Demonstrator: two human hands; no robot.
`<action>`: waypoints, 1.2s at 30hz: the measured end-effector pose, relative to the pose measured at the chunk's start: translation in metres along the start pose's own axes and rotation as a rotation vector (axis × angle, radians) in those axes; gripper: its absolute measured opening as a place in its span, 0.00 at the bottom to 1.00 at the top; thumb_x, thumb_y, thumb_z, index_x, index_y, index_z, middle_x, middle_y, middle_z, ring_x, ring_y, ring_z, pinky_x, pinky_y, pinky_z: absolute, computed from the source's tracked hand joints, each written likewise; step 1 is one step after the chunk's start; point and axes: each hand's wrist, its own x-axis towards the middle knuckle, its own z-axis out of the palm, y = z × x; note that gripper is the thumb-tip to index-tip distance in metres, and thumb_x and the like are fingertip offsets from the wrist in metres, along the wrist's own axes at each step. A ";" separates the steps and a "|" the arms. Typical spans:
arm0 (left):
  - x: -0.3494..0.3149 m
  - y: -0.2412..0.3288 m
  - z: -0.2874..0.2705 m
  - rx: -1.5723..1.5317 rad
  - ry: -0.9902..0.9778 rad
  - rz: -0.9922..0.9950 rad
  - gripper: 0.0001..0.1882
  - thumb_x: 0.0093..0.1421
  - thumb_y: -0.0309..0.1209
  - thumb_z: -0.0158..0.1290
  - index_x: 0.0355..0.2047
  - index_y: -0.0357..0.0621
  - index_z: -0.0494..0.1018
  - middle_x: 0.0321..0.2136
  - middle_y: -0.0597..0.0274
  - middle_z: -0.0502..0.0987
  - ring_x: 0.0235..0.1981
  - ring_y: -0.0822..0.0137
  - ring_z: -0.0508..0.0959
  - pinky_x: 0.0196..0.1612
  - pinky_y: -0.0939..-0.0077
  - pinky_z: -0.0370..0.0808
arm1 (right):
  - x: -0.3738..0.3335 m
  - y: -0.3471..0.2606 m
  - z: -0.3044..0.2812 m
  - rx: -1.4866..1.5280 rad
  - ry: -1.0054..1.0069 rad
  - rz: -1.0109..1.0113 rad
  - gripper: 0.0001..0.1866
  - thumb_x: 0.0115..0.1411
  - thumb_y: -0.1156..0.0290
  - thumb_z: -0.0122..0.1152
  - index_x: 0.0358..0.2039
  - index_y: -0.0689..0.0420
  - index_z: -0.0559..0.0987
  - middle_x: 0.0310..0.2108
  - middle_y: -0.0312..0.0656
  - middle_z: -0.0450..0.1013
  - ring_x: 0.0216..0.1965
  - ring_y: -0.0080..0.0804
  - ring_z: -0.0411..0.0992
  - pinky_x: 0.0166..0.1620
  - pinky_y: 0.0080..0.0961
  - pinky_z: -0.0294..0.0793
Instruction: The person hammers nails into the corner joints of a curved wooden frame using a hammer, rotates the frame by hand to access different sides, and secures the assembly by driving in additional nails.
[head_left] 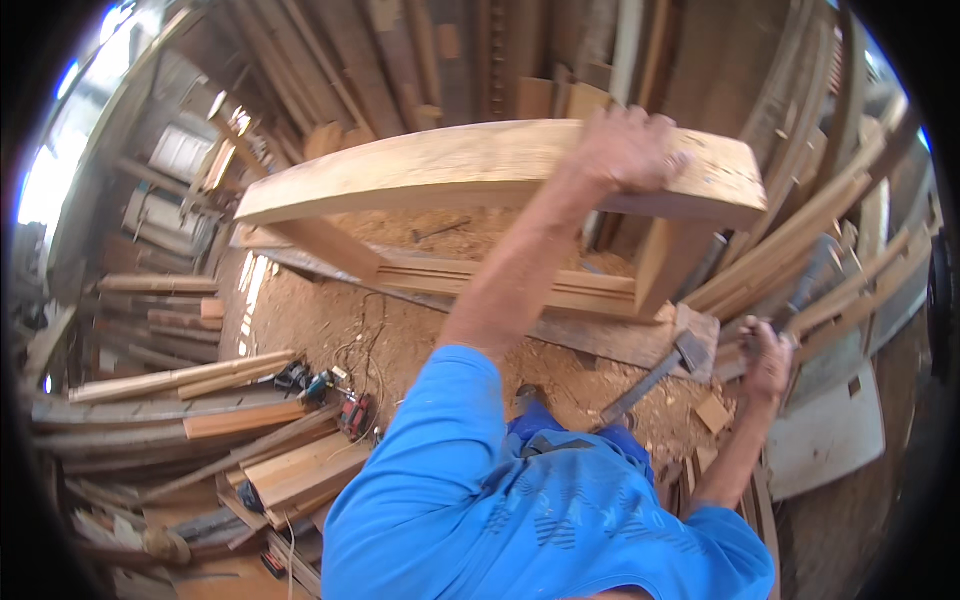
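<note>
A rectangular frame of pale timber stands on a plank (560, 335), its thick upper beam (430, 165) on top and a grooved lower rail (440, 275) beneath. Over the right part of the upper beam, my left hand (630, 150) is closed, fingers wrapped across its far edge. Out to the right of the frame, my right hand (765, 362) is closed around a long dark tool (808, 275) that slants up and away; its exact kind is unclear. Between that hand and my legs, a grey metal tool with a square, hammer-like head (690, 350) lies slanted near the plank's end.
Tall boards (370, 60) lean along the back, with long timbers (790, 240) stacked at right. Wood shavings (400, 225) cover the ground. Offcuts (310, 470) and a red power tool (355, 413) with a loose cord lie at lower left. A pale panel (830, 440) lies right.
</note>
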 end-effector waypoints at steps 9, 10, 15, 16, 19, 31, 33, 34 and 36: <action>-0.097 -0.063 0.028 0.079 0.374 0.242 0.38 0.65 0.53 0.46 0.66 0.36 0.61 0.65 0.35 0.62 0.68 0.42 0.60 0.71 0.52 0.53 | 0.077 -0.135 0.077 -0.094 -0.168 -0.361 0.21 0.72 0.66 0.51 0.60 0.65 0.72 0.57 0.58 0.73 0.59 0.44 0.73 0.58 0.36 0.77; -0.106 -0.070 0.028 0.135 0.401 0.298 0.39 0.62 0.51 0.52 0.64 0.35 0.63 0.63 0.35 0.64 0.67 0.41 0.62 0.71 0.50 0.54 | 0.089 -0.143 0.087 -0.093 -0.155 -0.375 0.23 0.72 0.64 0.52 0.61 0.66 0.71 0.57 0.58 0.73 0.60 0.44 0.72 0.59 0.36 0.76; -0.149 -0.118 0.043 0.020 0.633 0.454 0.40 0.53 0.46 0.61 0.61 0.35 0.65 0.60 0.38 0.67 0.64 0.40 0.64 0.69 0.48 0.56 | 0.140 -0.135 0.114 -0.270 -0.338 -0.523 0.29 0.68 0.58 0.60 0.58 0.71 0.73 0.56 0.58 0.74 0.57 0.41 0.75 0.55 0.30 0.76; -0.159 -0.130 0.046 -0.052 0.690 0.503 0.39 0.52 0.44 0.62 0.60 0.36 0.65 0.59 0.39 0.68 0.64 0.39 0.64 0.69 0.47 0.56 | 0.135 -0.134 0.136 -0.669 -0.098 -0.494 0.29 0.67 0.59 0.61 0.58 0.71 0.73 0.53 0.56 0.75 0.53 0.39 0.76 0.53 0.30 0.76; -0.212 -0.178 0.040 -0.461 0.654 0.785 0.32 0.54 0.40 0.64 0.56 0.38 0.70 0.55 0.43 0.72 0.61 0.44 0.69 0.65 0.49 0.64 | 0.116 -0.119 0.185 -1.124 0.281 -0.627 0.28 0.63 0.62 0.62 0.56 0.70 0.74 0.43 0.49 0.78 0.44 0.40 0.78 0.49 0.35 0.73; -0.341 -0.442 0.186 -2.236 1.056 -0.059 0.32 0.66 0.57 0.49 0.54 0.40 0.69 0.44 0.51 0.77 0.43 0.57 0.79 0.47 0.60 0.79 | 0.105 -0.121 0.204 -1.547 0.622 -0.634 0.19 0.56 0.59 0.64 0.45 0.57 0.79 0.39 0.52 0.79 0.45 0.54 0.78 0.50 0.44 0.73; -0.345 -0.450 0.182 -2.258 1.173 -0.083 0.35 0.66 0.60 0.47 0.56 0.39 0.67 0.45 0.50 0.76 0.45 0.56 0.79 0.48 0.59 0.78 | 0.113 -0.123 0.201 -1.558 0.630 -0.631 0.20 0.55 0.59 0.64 0.45 0.57 0.79 0.40 0.52 0.80 0.45 0.55 0.78 0.51 0.45 0.73; -0.345 -0.453 0.175 -2.262 1.220 -0.041 0.37 0.67 0.61 0.44 0.56 0.38 0.66 0.47 0.48 0.75 0.47 0.54 0.77 0.50 0.58 0.76 | 0.114 -0.120 0.203 -1.582 0.652 -0.629 0.20 0.56 0.60 0.64 0.46 0.58 0.79 0.40 0.52 0.79 0.46 0.53 0.77 0.51 0.44 0.72; -0.346 -0.451 0.168 -2.263 1.265 0.004 0.38 0.67 0.62 0.42 0.57 0.37 0.65 0.49 0.46 0.73 0.50 0.52 0.75 0.53 0.56 0.74 | 0.114 -0.121 0.205 -1.629 0.665 -0.577 0.22 0.56 0.62 0.64 0.49 0.57 0.78 0.42 0.51 0.79 0.47 0.52 0.77 0.52 0.43 0.72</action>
